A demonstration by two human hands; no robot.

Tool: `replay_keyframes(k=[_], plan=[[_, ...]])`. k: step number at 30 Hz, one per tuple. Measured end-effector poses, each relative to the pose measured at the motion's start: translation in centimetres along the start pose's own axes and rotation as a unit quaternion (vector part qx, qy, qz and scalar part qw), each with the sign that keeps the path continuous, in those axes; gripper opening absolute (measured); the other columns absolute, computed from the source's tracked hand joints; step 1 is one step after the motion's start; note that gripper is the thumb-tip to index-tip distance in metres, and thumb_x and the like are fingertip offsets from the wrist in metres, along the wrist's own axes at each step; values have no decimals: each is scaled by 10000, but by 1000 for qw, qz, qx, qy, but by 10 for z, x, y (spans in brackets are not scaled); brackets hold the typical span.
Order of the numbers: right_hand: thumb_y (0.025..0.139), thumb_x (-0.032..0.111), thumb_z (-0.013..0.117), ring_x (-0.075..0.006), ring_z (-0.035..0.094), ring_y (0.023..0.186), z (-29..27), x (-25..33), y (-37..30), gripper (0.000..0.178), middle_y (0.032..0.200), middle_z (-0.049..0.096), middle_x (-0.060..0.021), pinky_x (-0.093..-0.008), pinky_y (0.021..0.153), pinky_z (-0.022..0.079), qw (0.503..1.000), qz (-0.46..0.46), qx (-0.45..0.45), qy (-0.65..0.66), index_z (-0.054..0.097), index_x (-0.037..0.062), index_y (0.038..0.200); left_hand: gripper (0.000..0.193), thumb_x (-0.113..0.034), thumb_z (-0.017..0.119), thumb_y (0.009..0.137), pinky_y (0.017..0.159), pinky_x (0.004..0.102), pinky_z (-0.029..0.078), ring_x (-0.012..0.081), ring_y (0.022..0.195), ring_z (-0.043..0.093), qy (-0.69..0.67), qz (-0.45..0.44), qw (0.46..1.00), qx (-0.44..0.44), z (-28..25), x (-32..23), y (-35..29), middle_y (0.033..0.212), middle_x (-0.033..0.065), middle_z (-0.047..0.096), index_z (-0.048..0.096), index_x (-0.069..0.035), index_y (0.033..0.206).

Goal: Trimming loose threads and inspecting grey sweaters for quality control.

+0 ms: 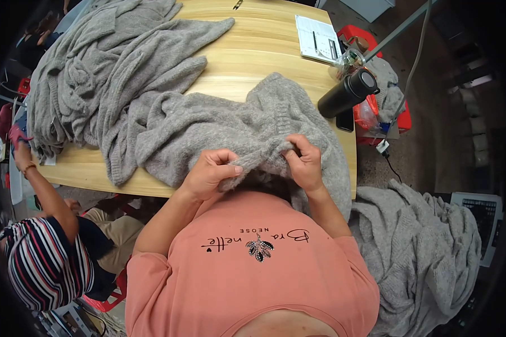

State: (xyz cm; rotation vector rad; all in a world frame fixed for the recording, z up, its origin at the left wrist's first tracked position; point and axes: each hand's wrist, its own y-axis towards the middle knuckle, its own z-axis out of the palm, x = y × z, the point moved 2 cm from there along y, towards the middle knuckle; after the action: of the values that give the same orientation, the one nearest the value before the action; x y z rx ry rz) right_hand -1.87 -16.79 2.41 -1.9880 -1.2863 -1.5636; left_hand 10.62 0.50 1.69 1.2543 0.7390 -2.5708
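A grey knitted sweater [208, 126] lies across the front of the table, partly hanging over its near edge. My left hand [209, 175] pinches a strip of its knit edge between thumb and fingers. Close by on the right, my right hand [305, 162] grips the same garment, its fingertips curled into the fabric. Between the two hands the knit is drawn up into a narrow fold. Whether a small tool or thread sits in the fingers cannot be made out.
A heap of grey knitwear [90, 73] covers the table's left side; another pile [410, 247] lies at my right. A black bottle [348, 92], a phone [345, 120], a glass jar [348, 63] and a paper with a pen [317, 38] line the right edge. A striped-shirted person [48, 258] sits at left.
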Motion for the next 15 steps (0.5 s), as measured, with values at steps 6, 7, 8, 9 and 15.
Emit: replay_keyframes(k=[6,7,8,9,15], plan=[[638,174,728,-243,547,990,8,37,9,729,1138,530,-134,-325,887,396,982,-148,85,-80,390,48,1271,52,31,617,742,544,212,469,94,616,573,3,17,1000,-25,12,-2,-4,714,43,607,601,17,790],[638,174,728,-243,547,990,13,32,11,729,1138,530,-134,-325,887,396,982,-146,85,-80,390,48,1271,32,31,604,752,550,213,475,101,620,580,13,16,999,-26,17,-3,-5,714,46,607,601,20,782],[635,174,733,-210,541,974,21,19,10,714,1113,542,-124,-309,873,399,982,-57,179,7,407,40,1256,18,32,590,762,556,215,481,109,624,586,24,12,999,-21,20,-4,-5,713,49,607,601,22,774],[631,174,738,-177,536,958,31,9,8,700,1088,554,-114,-293,860,403,957,31,271,96,425,32,1241,18,32,590,762,556,215,481,109,624,586,25,12,999,-21,18,2,-3,713,49,607,601,22,774],[728,73,655,-32,461,567,51,0,-3,92,595,534,20,-208,490,375,938,140,230,217,604,-3,730,63,-5,563,787,513,219,412,87,595,521,507,230,821,-121,14,2,-5,691,44,590,585,37,746]])
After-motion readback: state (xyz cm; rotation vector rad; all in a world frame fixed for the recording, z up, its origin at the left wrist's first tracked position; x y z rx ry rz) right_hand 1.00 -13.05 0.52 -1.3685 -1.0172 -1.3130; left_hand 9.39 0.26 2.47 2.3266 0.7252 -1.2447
